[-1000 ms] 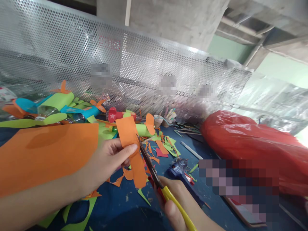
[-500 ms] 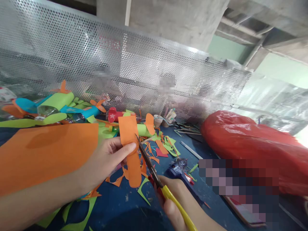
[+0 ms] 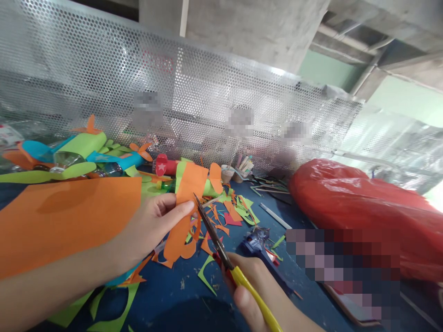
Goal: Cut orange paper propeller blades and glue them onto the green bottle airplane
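My left hand (image 3: 152, 226) pinches a narrow orange paper strip (image 3: 185, 203) with a rounded lower end, holding it upright over the blue table (image 3: 180, 299). My right hand (image 3: 254, 295) is closed on yellow-handled scissors (image 3: 224, 258); their dark blades point up and left, with the tip touching the strip's right edge beside my left thumb. Orange and green paper offcuts (image 3: 224, 216) lie on the table under the strip.
A big orange paper sheet (image 3: 65, 221) lies at the left. Paper-and-bottle toy planes (image 3: 79, 157) line the perforated metal screen (image 3: 173, 92). A red plastic bag (image 3: 363, 207) fills the right side. A blue glue gun (image 3: 258, 242) and a small cup of sticks (image 3: 238, 170) sit mid-table.
My left hand has turned the orange strip, so its lower end swung left and its top tilted right. The scissors stayed nearly in place at the strip's edge.
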Demonstrator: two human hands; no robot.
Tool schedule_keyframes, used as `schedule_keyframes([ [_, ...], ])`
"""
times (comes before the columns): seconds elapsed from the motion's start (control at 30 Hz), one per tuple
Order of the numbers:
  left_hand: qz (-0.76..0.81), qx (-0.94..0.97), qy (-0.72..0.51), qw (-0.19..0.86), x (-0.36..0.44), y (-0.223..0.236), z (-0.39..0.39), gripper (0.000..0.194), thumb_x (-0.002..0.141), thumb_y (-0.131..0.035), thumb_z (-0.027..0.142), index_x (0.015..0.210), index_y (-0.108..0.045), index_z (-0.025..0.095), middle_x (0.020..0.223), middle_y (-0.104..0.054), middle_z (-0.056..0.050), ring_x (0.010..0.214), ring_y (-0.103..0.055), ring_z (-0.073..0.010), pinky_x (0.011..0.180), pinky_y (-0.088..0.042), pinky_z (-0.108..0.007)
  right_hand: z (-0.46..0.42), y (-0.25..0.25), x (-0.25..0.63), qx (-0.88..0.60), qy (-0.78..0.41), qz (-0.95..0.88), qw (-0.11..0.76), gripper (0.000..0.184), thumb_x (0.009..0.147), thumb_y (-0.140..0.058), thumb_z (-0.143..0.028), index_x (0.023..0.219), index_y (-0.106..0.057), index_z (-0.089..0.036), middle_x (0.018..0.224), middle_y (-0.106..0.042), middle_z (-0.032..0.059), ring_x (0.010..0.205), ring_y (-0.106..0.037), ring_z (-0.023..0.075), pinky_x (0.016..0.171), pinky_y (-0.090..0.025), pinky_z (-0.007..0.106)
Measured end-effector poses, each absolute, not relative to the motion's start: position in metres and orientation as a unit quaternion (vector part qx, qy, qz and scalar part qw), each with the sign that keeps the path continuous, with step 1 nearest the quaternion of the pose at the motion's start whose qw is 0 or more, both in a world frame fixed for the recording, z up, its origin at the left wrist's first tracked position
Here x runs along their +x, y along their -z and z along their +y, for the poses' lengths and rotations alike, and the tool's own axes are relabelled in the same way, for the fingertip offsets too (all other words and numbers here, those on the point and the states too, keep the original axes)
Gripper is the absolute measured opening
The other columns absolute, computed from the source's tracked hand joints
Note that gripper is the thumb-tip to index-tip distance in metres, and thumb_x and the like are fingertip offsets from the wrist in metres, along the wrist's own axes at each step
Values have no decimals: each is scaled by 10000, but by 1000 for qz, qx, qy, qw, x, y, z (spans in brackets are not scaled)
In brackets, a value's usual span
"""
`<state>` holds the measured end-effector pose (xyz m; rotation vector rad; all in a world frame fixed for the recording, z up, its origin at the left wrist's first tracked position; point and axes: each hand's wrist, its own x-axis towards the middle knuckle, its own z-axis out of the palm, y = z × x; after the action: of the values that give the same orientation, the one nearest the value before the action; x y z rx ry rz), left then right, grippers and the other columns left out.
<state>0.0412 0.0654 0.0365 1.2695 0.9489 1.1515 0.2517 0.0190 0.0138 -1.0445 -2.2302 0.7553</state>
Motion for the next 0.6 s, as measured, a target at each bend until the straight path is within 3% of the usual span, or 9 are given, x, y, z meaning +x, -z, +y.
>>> schedule_keyframes([
  [0.6, 413, 550, -484, 540, 41, -37, 66, 273, 774, -651, 440, 669, -651, 188, 580, -647, 18, 532, -590, -137, 486, -440, -212, 16, -17, 251, -401, -271, -831, 276, 617, 843, -206, -766, 676, -385, -200, 563, -309, -50, 475, -281, 96, 414, -196, 231],
])
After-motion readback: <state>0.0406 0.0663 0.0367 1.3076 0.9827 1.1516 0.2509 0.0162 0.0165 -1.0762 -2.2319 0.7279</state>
